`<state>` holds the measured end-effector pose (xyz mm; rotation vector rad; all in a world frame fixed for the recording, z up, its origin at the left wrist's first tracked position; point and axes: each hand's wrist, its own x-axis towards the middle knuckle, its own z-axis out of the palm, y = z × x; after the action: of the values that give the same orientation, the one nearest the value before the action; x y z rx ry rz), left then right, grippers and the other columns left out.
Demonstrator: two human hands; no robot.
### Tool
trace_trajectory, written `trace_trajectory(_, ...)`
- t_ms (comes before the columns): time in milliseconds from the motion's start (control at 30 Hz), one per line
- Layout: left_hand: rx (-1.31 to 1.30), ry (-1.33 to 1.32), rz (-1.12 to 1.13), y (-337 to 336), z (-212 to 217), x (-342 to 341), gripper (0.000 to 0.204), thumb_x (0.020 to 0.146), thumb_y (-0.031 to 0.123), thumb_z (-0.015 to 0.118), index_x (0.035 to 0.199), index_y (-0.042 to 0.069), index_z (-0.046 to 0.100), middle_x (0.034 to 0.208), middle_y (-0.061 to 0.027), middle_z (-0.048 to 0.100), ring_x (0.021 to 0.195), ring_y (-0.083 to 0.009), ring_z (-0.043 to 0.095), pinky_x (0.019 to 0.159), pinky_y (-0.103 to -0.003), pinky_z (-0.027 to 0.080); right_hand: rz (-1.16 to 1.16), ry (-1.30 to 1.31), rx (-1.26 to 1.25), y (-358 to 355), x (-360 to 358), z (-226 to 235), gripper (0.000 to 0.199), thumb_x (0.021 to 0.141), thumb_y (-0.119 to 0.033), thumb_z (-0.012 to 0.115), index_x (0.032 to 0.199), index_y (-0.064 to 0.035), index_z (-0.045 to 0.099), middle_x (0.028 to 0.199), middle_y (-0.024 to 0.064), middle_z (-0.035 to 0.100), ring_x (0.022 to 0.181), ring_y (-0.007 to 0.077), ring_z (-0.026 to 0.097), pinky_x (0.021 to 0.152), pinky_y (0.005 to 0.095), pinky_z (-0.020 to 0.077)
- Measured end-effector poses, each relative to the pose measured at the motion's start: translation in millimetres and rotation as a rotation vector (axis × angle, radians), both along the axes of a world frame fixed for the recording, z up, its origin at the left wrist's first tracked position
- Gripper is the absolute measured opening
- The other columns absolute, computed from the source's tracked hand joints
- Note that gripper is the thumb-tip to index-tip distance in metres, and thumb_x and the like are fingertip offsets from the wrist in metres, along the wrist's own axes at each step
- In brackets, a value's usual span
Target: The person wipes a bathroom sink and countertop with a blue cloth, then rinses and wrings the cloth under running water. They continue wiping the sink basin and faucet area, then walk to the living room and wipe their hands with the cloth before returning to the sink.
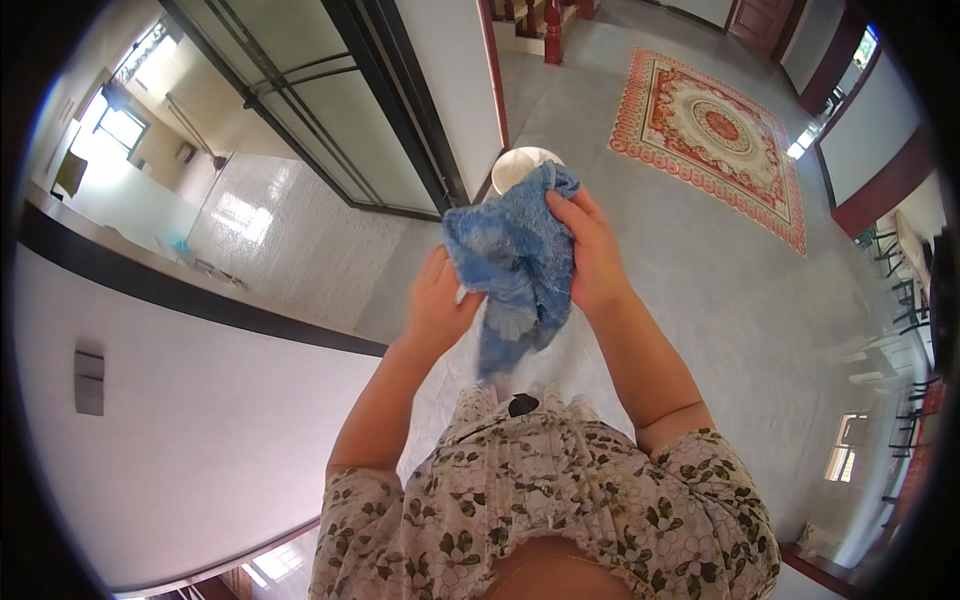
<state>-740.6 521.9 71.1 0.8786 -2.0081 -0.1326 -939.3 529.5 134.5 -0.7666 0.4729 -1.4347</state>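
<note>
Both hands, left hand point(440, 305) and right hand point(590, 255), grip a fluffy blue cloth point(515, 265) against a round white bowl point(522, 165).

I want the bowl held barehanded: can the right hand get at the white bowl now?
Probably not directly: the blue cloth lies between the right hand and the bowl, covering most of it; only the far rim shows.

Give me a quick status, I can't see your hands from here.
Left hand gripping blue cloth from below. Right hand pressing cloth onto white bowl. Bowl mostly covered. Nothing in the way.
</note>
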Motion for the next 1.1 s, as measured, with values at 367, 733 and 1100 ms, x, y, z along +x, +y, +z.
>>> trace_trajectory(367,0.630,0.668,-0.574,-78.6,46.4,17.3,0.049,0.082,0.013,0.066,0.127,0.005,0.047,0.115,-0.0061,0.055,0.107,-0.0149,0.049,0.093,-0.029,0.038,0.268,0.510,-0.241,-72.4,29.6,6.7,0.026,0.088,-0.010,0.055,0.114,-0.0065,0.052,0.097,0.0006,0.056,0.086,0.0067,0.053,0.072,0.0233,0.0458)
trace_trajectory(733,0.807,0.667,-0.290,-131.4,19.9,19.6,0.018,0.081,0.010,0.067,0.097,0.002,0.065,0.080,0.0003,0.063,0.073,-0.0071,0.056,0.065,-0.022,0.046,-0.063,0.578,-0.127,-104.6,29.8,-29.6,0.020,0.086,-0.005,0.058,0.106,-0.0045,0.054,0.104,0.0015,0.058,0.093,0.0093,0.054,0.082,0.0254,0.0432)
trace_trajectory(1100,0.632,0.231,-0.151,-134.9,25.3,9.6,0.015,0.079,0.012,0.069,0.091,0.004,0.066,0.075,-0.0005,0.064,0.068,-0.0052,0.055,0.061,-0.023,0.045,0.096,0.194,0.099,-121.6,-8.9,-52.9,0.020,0.089,-0.019,0.057,0.105,-0.0089,0.051,0.110,0.0040,0.058,0.098,0.0144,0.056,0.084,0.0293,0.0446)
